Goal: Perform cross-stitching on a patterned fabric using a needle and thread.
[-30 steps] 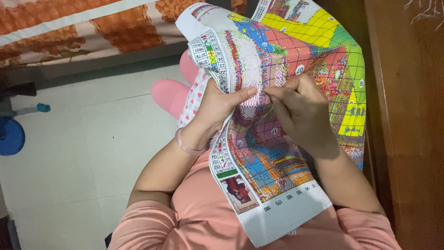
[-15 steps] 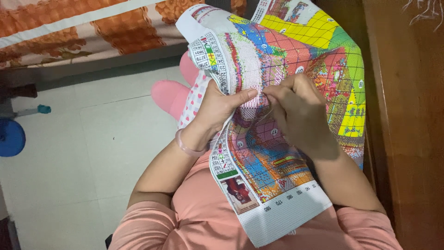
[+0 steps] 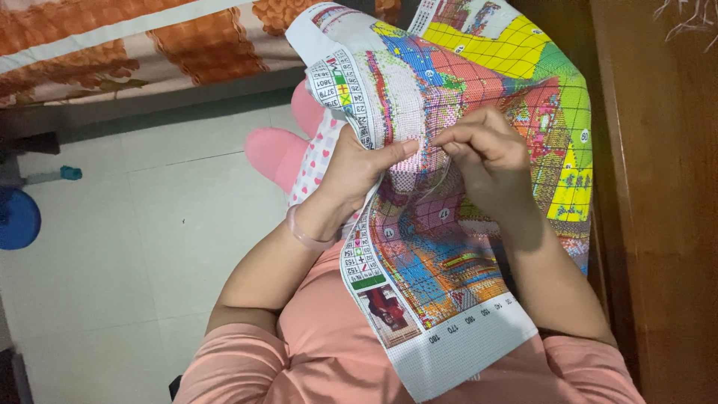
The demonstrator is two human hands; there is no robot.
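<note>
Cross-stitch canvas [image 3: 479,247] draped over the lap from 12 to 6 o'clock: left hand [image 3: 359,168] grips its folded edge, right hand [image 3: 482,153] pinches closed at the fold, needle too small to see; much appears coloured, white margins remain bare.

Canvas: a large gridded cross-stitch canvas [image 3: 479,224], brightly coloured, is draped over the lap, white border toward the body.
Left hand [image 3: 359,168]: the canvas edge is gripped from below, thumb pressed on top beside the worked patch.
Right hand [image 3: 482,153]: fingertips are pinched together on the canvas face, just beside the left thumb.
Wrist: a pale pink bangle [image 3: 307,236] is worn on the left.
Surroundings: pink slippers [image 3: 280,153] on a tiled floor [image 3: 134,247]; wooden desk [image 3: 666,209] at right; orange patterned bedding [image 3: 134,45] above.
</note>
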